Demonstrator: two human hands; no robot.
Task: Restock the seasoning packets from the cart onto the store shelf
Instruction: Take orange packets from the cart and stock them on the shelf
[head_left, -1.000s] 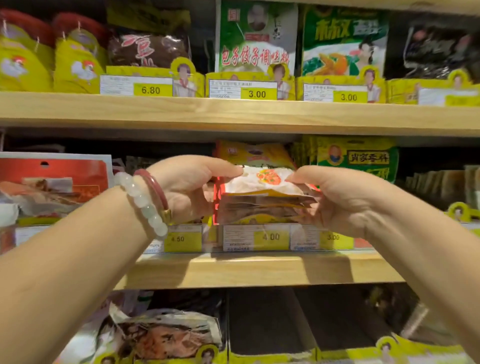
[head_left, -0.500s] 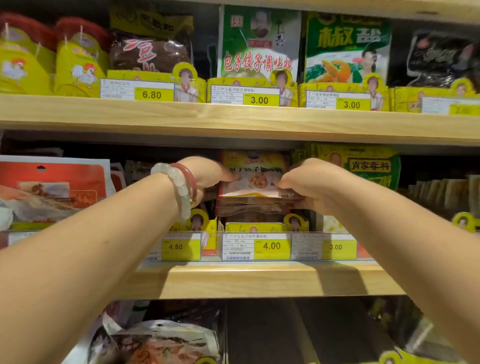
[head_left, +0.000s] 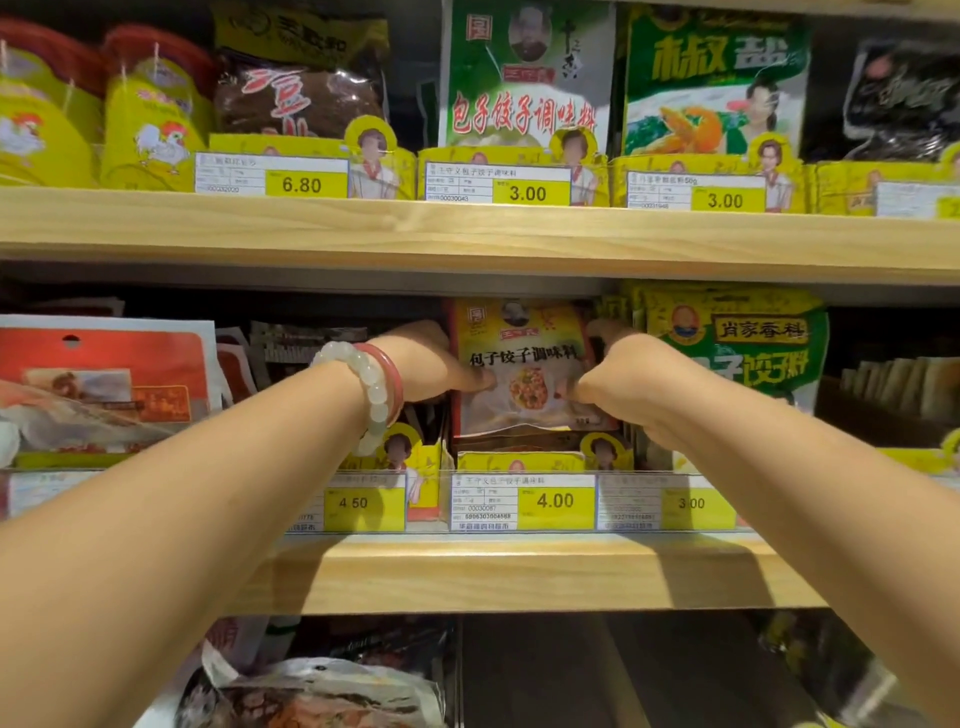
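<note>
The seasoning packets (head_left: 524, 364) stand upright in the yellow tray (head_left: 519, 460) on the middle shelf (head_left: 519, 571), right above the 4.00 price tag (head_left: 555, 500). Left hand (head_left: 431, 364) grips their left edge, right hand (head_left: 608, 379) pinches the right edge. Green packets (head_left: 748, 343) sit just beside on the right, red bag (head_left: 104, 384) off left.

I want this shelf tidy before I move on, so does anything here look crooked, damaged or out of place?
Nothing looks damaged or spilled. The packets that both hands hold stand upright in the tray above the 4.00 tag. One oddity: the slot on the shelf below looks dark and unstocked beside a crumpled bag.
</note>
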